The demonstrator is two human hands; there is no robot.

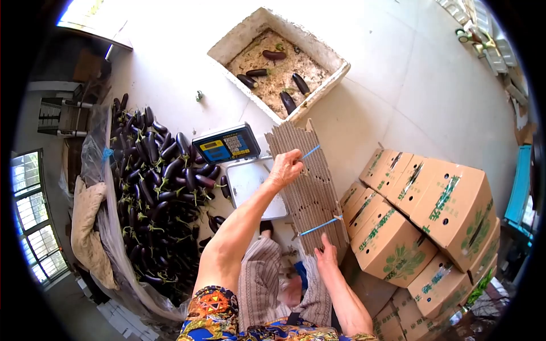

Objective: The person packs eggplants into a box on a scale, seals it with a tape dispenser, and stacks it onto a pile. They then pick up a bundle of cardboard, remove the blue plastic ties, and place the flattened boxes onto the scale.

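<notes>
A bundle of flat cardboard sheets (307,187), tied with two blue straps, stands on edge in front of me. My left hand (284,167) grips its upper left edge near the top strap. Lower down, my right hand (326,256) presses against the bundle's bottom edge just below the second blue strap (321,226). Behind the bundle sits a blue-faced weighing scale (226,144) with a steel pan (250,182).
A large heap of dark purple eggplants (156,182) lies on plastic sheeting at the left. A white foam box (278,62) holding a few eggplants stands at the back. Stacked printed cartons (432,221) fill the right. Pale concrete floor (409,85) lies beyond.
</notes>
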